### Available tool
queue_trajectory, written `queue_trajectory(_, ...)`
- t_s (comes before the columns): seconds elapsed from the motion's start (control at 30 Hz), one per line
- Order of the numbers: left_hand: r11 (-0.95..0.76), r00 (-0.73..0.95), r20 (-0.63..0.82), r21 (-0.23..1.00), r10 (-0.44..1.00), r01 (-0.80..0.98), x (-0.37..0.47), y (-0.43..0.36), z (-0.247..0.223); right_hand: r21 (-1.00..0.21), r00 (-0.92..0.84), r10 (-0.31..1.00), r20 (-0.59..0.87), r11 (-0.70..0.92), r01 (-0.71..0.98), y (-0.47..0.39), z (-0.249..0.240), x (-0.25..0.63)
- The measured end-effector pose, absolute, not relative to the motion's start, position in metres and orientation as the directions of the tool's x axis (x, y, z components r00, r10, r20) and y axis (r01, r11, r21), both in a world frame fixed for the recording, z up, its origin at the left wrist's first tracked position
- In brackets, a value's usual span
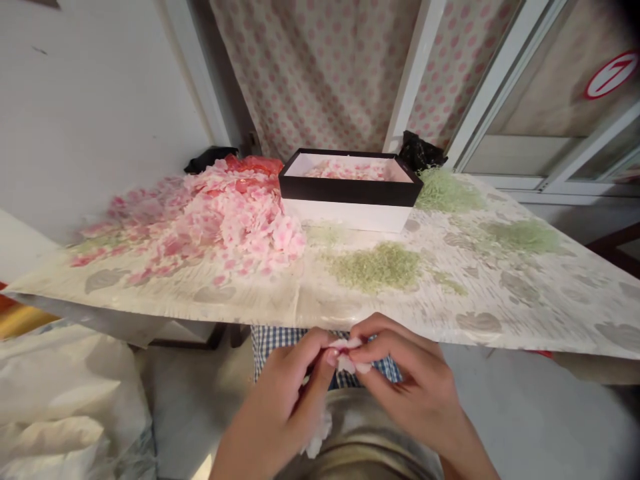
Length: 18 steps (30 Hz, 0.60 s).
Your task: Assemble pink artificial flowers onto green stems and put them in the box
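Just in front of the table's near edge, my left hand (295,387) and my right hand (410,367) meet over the lap. Between their fingertips is a small pale pink petal piece (347,362), pinched from both sides. More white petal material (319,435) shows below my left palm. On the table (260,303) lies a large heap of pink and white petals (240,213) at the left. A white box with a black rim (350,213) stands at the back centre, with pink petals (350,170) inside.
Green shredded piles lie in front of the box (380,267), right of it (447,190) and farther right (525,235). Black plastic (420,152) sits behind the box, red plastic (257,167) behind the petal heap. A large pale bag (65,400) is at lower left.
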<state>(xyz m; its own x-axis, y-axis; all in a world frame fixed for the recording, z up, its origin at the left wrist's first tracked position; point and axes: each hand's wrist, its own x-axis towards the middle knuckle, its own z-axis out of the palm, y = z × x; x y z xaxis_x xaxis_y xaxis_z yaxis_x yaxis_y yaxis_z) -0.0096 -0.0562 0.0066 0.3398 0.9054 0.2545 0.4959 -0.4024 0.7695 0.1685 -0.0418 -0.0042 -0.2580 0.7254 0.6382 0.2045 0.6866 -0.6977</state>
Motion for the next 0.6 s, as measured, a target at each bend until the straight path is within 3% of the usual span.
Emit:
queue_trajectory(0.23,-0.567,0.395,0.407,0.566,0.824,0.599,-0.0084,-0.0592,0.006,-0.747,-0.285,0.764,0.578,0.637,0.192,-0.0401,-0.0052,0.1708)
queue_trajectory(0.5,-0.55,0.43,0.348,0.612,0.833,0.569,-0.0066,-0.0546,0.0002,-0.779,-0.328,0.777,0.537,0.607,0.161,-0.0403,-0.0072,0.1767)
queue_trajectory(0.6,-0.548,0.452,0.325,0.618,0.831,0.564,-0.0051,-0.0542,-0.0015,-0.808,-0.303,0.832,0.465,0.538,0.239,-0.0394,-0.0116,0.1765)
